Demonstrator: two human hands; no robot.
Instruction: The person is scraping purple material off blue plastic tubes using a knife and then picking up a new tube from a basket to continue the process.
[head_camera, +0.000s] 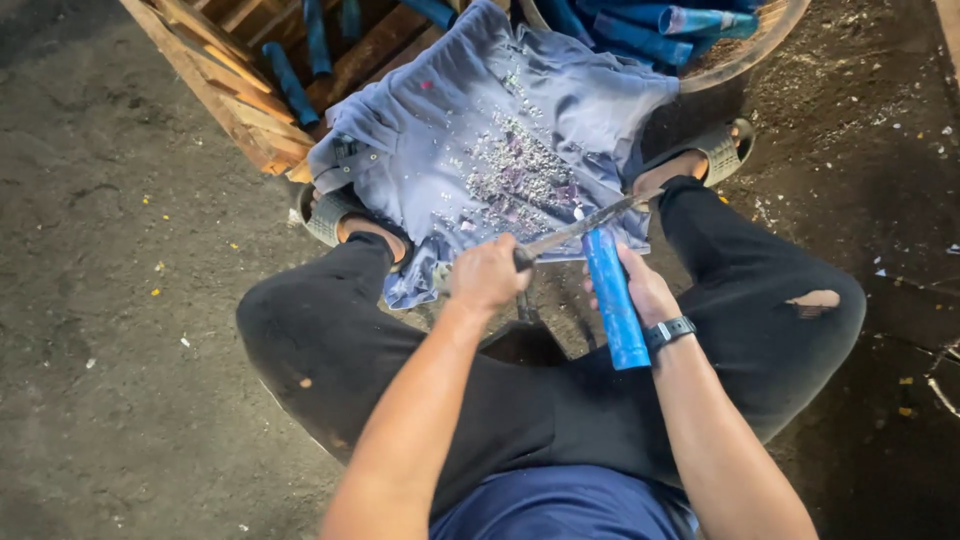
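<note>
Nearest, the right hand (640, 290) grips a blue cylindrical tube (614, 298); the left hand (487, 274) clasps a long metal blade (585, 226) above a blue-grey cloth (500, 130) littered with shavings.

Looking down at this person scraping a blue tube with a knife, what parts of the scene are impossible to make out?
Head view only:
- The knife blade is motion-blurred; its edge is unclear.
- The left hand covers the knife handle.
- The right hand hides part of the blue tube.
- The basket of blue tubes is cut off by the top edge.
- The shavings on the grey cloth are too small to identify.
</note>
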